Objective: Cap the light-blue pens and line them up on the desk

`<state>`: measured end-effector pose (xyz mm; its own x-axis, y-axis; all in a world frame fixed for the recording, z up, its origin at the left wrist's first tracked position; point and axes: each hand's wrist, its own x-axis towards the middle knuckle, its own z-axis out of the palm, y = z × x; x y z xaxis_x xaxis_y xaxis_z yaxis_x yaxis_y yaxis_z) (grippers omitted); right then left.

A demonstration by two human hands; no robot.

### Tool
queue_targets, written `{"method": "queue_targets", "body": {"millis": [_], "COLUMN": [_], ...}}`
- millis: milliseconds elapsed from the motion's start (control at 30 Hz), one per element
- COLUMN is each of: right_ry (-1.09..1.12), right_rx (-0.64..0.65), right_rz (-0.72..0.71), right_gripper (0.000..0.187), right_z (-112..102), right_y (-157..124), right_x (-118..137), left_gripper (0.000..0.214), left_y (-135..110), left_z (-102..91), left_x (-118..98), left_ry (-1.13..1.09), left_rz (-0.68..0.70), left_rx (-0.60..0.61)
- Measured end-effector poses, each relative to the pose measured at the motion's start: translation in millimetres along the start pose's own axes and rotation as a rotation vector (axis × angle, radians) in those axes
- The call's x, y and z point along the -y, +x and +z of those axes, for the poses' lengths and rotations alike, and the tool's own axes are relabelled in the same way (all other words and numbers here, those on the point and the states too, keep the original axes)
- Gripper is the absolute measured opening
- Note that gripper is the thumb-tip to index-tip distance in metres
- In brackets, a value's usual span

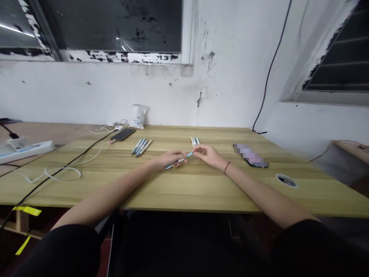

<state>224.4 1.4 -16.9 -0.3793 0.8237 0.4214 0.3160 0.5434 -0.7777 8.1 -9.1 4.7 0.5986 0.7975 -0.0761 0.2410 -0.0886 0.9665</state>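
A pale blue and white pen (pixel 179 161) lies across my two hands above the wooden tabletop (pixel 184 192). My left hand (pixel 171 159) is shut on its lower barrel, with the tip poking out at the left. My right hand (pixel 209 156) pinches the pen's blue upper end between fingertips and thumb. Just behind the hands stands or lies a small bunch of similar pens (pixel 195 141). Further left, several more pens (pixel 141 147) lie side by side on the table.
A black smartphone (pixel 122 134) lies at the back left, near a white mouse (pixel 118 127) and a white packet (pixel 138 116). A pixelated object (pixel 250 155) sits on the right, near a cable grommet (pixel 286 181). Loose cables (pixel 57 173) and a power strip (pixel 25 150) lie to the left.
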Motion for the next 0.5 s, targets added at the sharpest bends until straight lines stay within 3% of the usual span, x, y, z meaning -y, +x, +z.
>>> {"method": "queue_targets", "body": {"millis": [167, 367, 500], "right_ry": [0.004, -0.146, -0.039], "right_rx": [0.036, 0.093, 0.121], "right_rz": [0.031, 0.050, 0.091], "right_gripper": [0.027, 0.035, 0.033], "right_z": [0.8, 0.5, 0.9], "right_y": [-0.7, -2.4, -2.9], "right_x": [-0.8, 1.2, 3.9], "left_gripper": [0.037, 0.035, 0.034], "left_y": [4.7, 6.9, 4.3], "left_z": [-3.2, -3.7, -2.3], "left_x": [7.2, 9.8, 6.4], "left_ry": [-0.007, 0.015, 0.015], "left_rz": [0.034, 0.060, 0.035], "left_rx": [0.036, 0.060, 0.055]}}
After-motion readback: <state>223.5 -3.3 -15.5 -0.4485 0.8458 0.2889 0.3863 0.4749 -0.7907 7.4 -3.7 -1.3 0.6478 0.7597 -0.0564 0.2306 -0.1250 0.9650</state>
